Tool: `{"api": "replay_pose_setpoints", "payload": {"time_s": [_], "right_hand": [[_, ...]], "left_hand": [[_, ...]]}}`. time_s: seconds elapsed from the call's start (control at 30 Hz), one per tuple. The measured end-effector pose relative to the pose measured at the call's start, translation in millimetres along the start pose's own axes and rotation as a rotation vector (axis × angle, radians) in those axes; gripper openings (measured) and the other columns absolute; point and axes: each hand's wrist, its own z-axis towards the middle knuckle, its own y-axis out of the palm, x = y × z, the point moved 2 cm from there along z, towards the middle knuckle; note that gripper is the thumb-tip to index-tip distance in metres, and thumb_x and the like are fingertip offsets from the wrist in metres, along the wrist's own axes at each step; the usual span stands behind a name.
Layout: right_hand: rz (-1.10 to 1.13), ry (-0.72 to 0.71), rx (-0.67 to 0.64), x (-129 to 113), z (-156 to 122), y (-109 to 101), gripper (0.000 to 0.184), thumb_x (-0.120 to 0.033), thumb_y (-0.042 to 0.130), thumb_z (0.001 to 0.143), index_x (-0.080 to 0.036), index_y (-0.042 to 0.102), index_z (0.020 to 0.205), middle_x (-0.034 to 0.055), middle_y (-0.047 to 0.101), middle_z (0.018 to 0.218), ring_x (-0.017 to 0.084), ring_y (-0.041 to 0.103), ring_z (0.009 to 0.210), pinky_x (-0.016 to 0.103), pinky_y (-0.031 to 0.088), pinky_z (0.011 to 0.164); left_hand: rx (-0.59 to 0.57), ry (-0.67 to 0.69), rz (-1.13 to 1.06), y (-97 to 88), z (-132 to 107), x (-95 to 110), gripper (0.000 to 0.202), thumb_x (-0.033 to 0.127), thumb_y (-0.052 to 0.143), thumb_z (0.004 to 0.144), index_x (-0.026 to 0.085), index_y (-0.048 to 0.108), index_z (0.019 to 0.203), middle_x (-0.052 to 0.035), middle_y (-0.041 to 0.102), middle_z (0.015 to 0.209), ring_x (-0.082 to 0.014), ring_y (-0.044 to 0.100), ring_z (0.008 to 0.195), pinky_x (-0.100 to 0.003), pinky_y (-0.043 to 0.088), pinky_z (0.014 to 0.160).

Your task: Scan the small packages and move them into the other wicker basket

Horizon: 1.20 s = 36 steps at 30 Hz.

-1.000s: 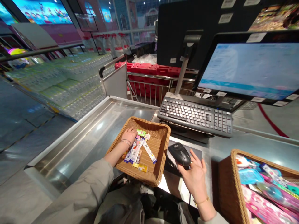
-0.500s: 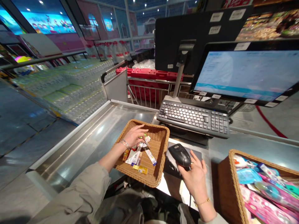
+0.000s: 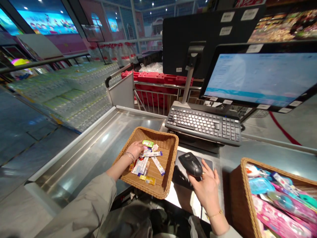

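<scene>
A brown wicker basket (image 3: 175, 155) stands on the metal counter and contains several small packets. My left hand (image 3: 136, 149) reaches down inside its left part, fingers curled together among the packets; what they hold, if anything, is hidden. A white and blue stick packet (image 3: 156, 154) lies right by the fingertips, with a green packet (image 3: 148, 143) just above. Nearer to me in the basket are another stick packet (image 3: 158, 166) and a yellow packet (image 3: 148, 179). My right hand (image 3: 206, 185) grips a black barcode scanner (image 3: 190, 164) over a dark pad to the right of the basket.
Behind the scanner is a black keyboard (image 3: 203, 124), below a lit monitor (image 3: 260, 77). A second wicker basket (image 3: 245, 185), full of colourful packaged goods, stands at the right. The metal counter (image 3: 99, 142) extends left, with stacked bottles (image 3: 71, 92) beyond it.
My left hand has lowered and shifted left in the basket, its fingers going from spread to curled. The green packet and a stick packet are now uncovered. My right hand keeps the scanner in place.
</scene>
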Motion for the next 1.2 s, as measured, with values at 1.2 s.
{"api": "replay_pose_setpoints", "payload": {"time_s": [1.2], "right_hand": [[-0.032, 0.017, 0.054, 4.1, -0.6, -13.1, 0.028, -0.046, 0.058, 0.074, -0.022, 0.07, 0.084, 0.0083, 0.071, 0.105, 0.028, 0.052, 0.122, 0.056, 0.016, 0.111]], "left_hand": [[0.122, -0.189, -0.005, 21.4, 12.8, 47.4, 0.023, 0.022, 0.061, 0.08, 0.021, 0.062, 0.102, -0.0128, 0.064, 0.12, -0.0336, 0.045, 0.127, -0.071, 0.01, 0.108]]}}
